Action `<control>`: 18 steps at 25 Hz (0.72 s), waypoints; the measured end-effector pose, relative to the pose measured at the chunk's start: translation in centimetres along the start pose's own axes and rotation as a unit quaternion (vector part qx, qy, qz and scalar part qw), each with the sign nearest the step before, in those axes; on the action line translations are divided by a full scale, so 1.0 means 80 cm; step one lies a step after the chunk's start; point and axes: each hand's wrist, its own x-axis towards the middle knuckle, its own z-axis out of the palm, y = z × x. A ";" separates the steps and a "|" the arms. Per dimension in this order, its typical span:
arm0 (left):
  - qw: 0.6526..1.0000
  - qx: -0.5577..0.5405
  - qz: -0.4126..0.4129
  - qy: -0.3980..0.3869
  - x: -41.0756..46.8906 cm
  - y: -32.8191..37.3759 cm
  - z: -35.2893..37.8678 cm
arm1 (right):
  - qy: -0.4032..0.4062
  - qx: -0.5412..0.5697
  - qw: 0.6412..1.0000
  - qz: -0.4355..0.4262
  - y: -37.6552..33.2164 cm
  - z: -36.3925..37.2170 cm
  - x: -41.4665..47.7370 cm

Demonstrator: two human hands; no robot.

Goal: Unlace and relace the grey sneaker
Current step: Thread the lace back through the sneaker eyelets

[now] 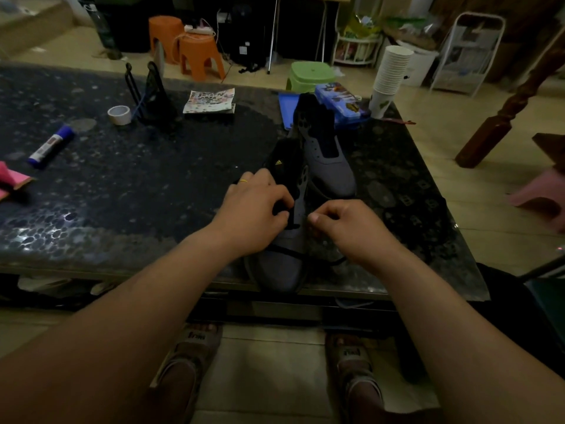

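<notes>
The grey sneaker [282, 264] lies flat on its sole right under both hands, at the near edge of the bench [122, 194], its toe poking over that edge. Long axis runs straight away from the person: toe points back at them, heel and raised black tongue [282, 160] point away, just beyond the left hand's knuckles. Left hand [256, 209] is curled over the shoe's left flank, thumb and fingers clamping the eyelet strip to steady it. Right hand [345, 228] sits just beside it, across the throat, thumb and forefinger pinched together on what looks like the black lace [286, 250]; it's dim, but the cord crosses the vamp below the left wrist and trails off under the right one. Only the lowest eyelets seem threaded, the upper holes look bare, so I'd call this the bottom row, though unlacing or relacing, I can't tell. Next move needs a fine tip-feed through a small hole. Beyond the fingertips, a second sneaker [330, 169], laceless; far off left, a glue stick [50, 146].
</notes>
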 end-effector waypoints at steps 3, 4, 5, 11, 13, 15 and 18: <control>1.000 -0.012 -0.007 -0.017 0.005 0.001 0.002 | -0.016 0.010 1.000 -0.005 0.000 0.001 0.003; 1.000 -0.020 -0.010 -0.020 0.005 0.002 0.003 | -0.020 0.007 1.000 -0.008 0.000 0.002 0.005; 0.999 -0.028 -0.013 -0.020 0.005 0.002 0.004 | -0.022 0.001 1.000 -0.012 -0.001 0.003 0.007; 0.998 -0.050 -0.022 -0.019 0.005 0.002 0.007 | -0.048 -0.081 0.994 -0.059 -0.007 -0.003 0.009; 0.998 -0.062 -0.026 -0.020 0.005 0.001 0.009 | -0.049 -0.096 0.992 -0.066 -0.010 -0.003 0.012; 0.997 -0.069 -0.029 -0.022 0.005 0.001 0.010 | -0.051 -0.098 0.992 -0.057 -0.012 -0.002 0.014; 0.997 -0.073 -0.029 -0.019 0.004 0.000 0.011 | -0.065 -0.041 0.997 -0.027 -0.008 -0.003 0.016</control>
